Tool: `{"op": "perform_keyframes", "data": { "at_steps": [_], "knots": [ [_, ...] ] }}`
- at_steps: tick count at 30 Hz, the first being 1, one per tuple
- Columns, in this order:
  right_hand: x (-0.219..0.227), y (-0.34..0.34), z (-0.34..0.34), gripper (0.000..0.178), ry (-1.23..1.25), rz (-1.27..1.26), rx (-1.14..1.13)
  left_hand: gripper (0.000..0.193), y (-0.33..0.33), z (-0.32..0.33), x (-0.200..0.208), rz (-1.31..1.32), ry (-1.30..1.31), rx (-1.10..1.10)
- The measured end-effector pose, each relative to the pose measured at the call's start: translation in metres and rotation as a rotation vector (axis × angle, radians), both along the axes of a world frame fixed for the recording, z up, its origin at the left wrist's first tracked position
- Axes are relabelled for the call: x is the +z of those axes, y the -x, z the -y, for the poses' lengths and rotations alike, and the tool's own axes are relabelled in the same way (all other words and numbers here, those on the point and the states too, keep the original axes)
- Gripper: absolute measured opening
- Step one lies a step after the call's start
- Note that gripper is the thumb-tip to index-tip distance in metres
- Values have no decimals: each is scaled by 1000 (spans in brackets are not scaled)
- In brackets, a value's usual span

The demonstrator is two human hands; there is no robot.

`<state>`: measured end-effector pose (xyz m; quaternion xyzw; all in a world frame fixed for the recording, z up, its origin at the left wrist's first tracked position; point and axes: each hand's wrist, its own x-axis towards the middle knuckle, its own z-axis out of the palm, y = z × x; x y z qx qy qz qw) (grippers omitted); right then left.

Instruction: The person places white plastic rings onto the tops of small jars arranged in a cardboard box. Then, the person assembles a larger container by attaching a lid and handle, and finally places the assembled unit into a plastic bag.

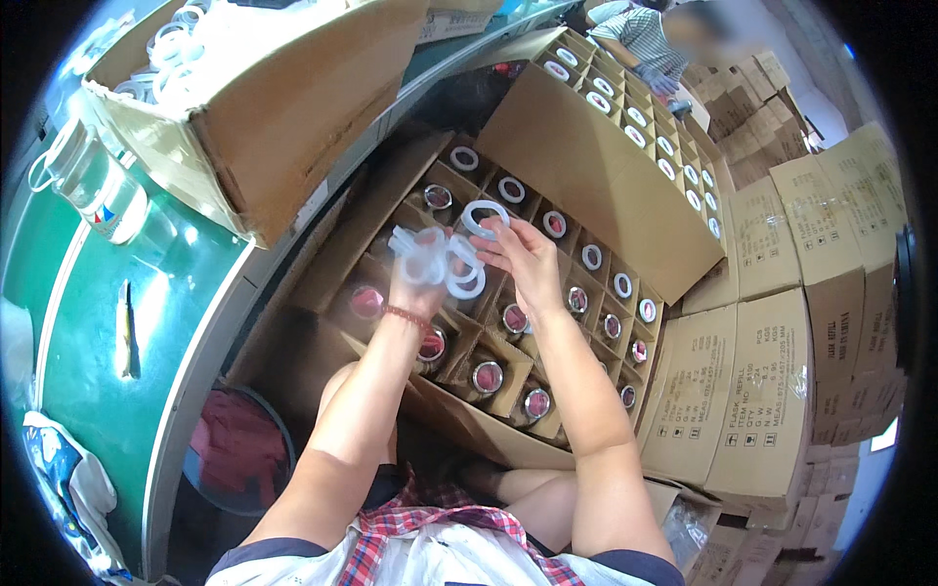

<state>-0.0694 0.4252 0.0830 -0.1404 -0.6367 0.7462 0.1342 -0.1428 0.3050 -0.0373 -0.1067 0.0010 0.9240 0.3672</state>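
Observation:
A bunch of white plastic rings [422, 262] is gathered in my left hand [408, 295], whose fingers are mostly hidden behind them. Between the fingertips of my right hand [528, 256] is a single white ring [475, 205], pinched at its side. Both hands are over an open carton [459, 415] with cardboard dividers. Round silvery tops with reddish centres [487, 377] show in its near cells. In the far row and along the right side, white rings [554, 225] sit on the tops.
Another divided carton [586, 186] stands beyond, near a person [635, 44] in a striped top. On the green table [186, 322] are a carton of rings [303, 127], a clear bottle [98, 190] and a knife [125, 327]. Closed cartons [743, 391] are stacked right; a bin [283, 459] stands below left.

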Motion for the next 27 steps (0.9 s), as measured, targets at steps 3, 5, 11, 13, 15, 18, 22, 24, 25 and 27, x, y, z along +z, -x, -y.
{"op": "perform_keyframes", "data": {
  "at_steps": [3,5,11,13,15,18,22,24,25,27],
  "knots": [
    [0,1,0,27,8,-39,-50,19,-8,7,-15,34,-6,61],
    [-7,5,-5,28,5,-66,-60,23,-12,17,-10,51,-53,72],
    [-81,73,-47,23,-662,-78,-157,30,9,32,34,90,-219,179],
    [-110,100,-48,23,-812,-138,-151,31,16,39,40,103,-278,198],
    [-119,115,-50,20,-979,-126,-117,33,24,47,41,27,-265,202],
    [-121,120,-44,21,-1297,-103,93,33,41,64,38,-47,-157,276],
    [-117,108,-34,24,-1661,-14,101,30,50,85,30,-68,-93,374],
    [-120,104,-41,28,-1700,16,181,31,49,84,29,-71,-108,329],
    [-118,103,-43,29,-1756,9,203,32,50,83,27,-70,-127,311],
    [-114,106,-43,32,-1867,41,265,33,50,82,23,-68,-164,277]
  ]
}}
